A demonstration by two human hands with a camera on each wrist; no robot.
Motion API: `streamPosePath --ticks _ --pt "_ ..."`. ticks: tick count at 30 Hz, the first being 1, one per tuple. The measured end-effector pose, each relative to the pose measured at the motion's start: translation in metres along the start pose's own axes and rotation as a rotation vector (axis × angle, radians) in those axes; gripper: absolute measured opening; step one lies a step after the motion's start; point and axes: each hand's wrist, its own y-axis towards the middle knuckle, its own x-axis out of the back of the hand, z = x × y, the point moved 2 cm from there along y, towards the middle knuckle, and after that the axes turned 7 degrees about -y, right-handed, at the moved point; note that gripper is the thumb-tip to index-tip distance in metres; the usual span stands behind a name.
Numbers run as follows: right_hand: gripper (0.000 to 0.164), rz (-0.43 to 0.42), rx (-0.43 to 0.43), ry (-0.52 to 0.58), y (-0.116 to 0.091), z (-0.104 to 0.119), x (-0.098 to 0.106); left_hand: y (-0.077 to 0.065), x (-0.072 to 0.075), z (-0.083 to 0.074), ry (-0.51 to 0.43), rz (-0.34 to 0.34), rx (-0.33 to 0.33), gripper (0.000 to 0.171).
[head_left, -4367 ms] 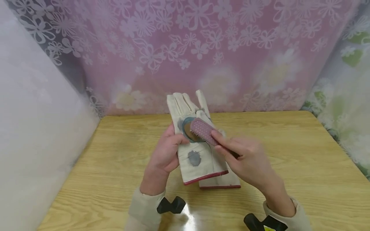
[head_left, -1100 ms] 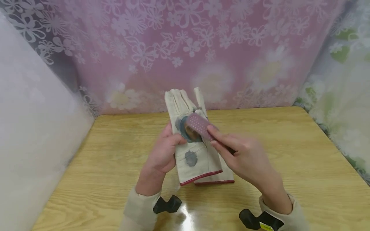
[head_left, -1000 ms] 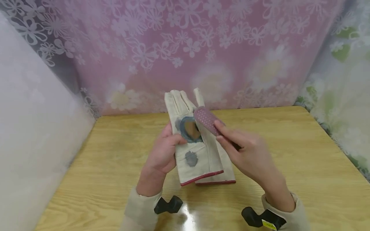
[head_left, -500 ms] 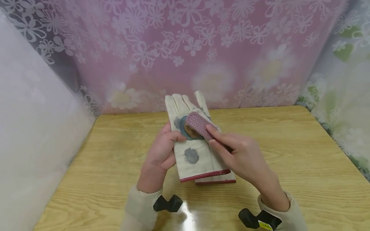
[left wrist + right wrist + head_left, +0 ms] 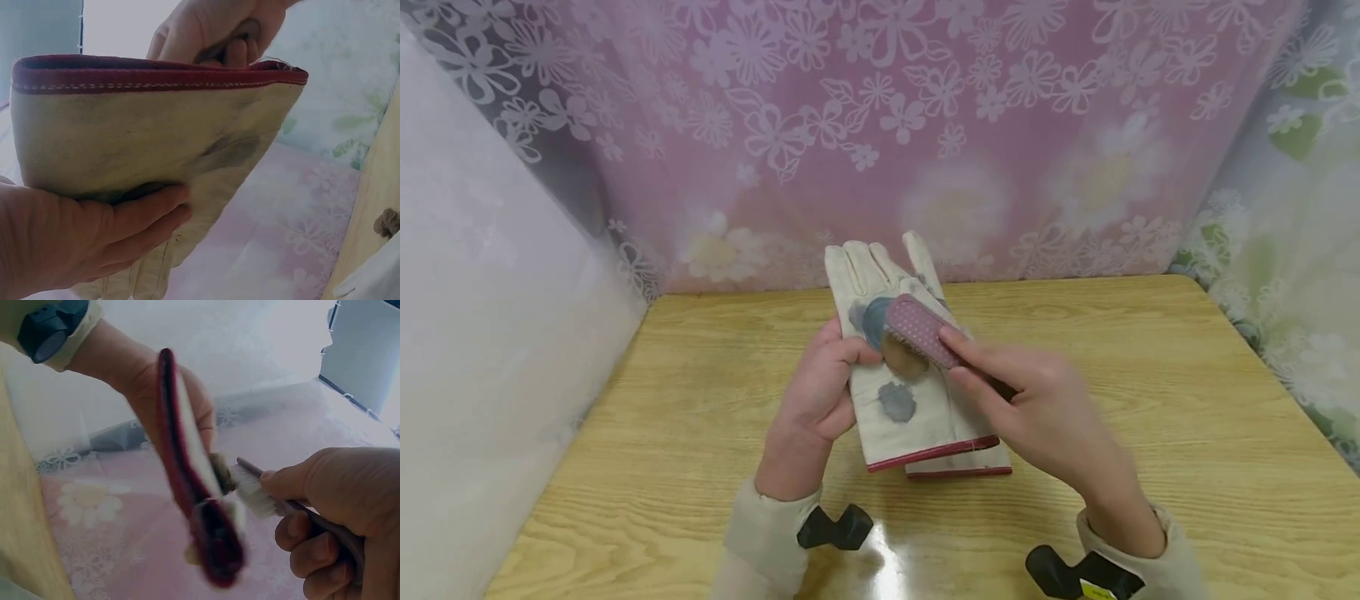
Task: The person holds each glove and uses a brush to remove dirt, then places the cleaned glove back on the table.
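My left hand (image 5: 812,392) holds a cream cloth work glove (image 5: 880,433) by its left side, thumb on the front and fingers behind. Red binding edges the cuff, and grey stains mark the cloth. On its face is a blue round patch (image 5: 875,321), with a tan-brown round piece (image 5: 904,358) overlapping its lower part. In the right wrist view this brown piece juts out from the glove. My right hand (image 5: 1033,396) grips a scrubbing brush (image 5: 921,327) with a pink dotted back; its white bristles (image 5: 256,494) meet the brown piece. A second glove (image 5: 962,462) shows partly behind the first.
A wood-grain table (image 5: 700,467) lies under both hands. Pink floral cloth (image 5: 887,167) hangs behind its far edge, with pale cloth (image 5: 490,292) at the left and green floral cloth (image 5: 1300,250) at the right. Each wrist wears a black camera mount (image 5: 835,527).
The brush keeps shifting back and forth over the glove. The tan-brown piece, earlier inside the blue patch, now sits lower and overlaps its bottom edge. Both hands keep their holds.
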Motion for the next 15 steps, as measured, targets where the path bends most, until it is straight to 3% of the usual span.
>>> streamPosePath --ticks 3,8,12,15 --pt "0.048 -0.006 0.016 -0.049 0.0 0.002 -0.006 -0.002 -0.002 0.001 -0.033 0.02 0.031 0.078" --pt "0.05 -0.015 -0.037 -0.08 -0.002 0.004 -0.011 0.0 -0.001 0.003 -0.112 0.026 0.046 0.08" --pt "0.05 -0.029 -0.095 -0.034 -0.004 0.005 -0.007 0.004 0.003 0.006 -0.164 0.006 0.052 0.079" --pt "0.05 0.014 -0.134 0.03 -0.005 0.008 0.002 0.006 0.006 0.007 -0.19 -0.032 0.051 0.08"
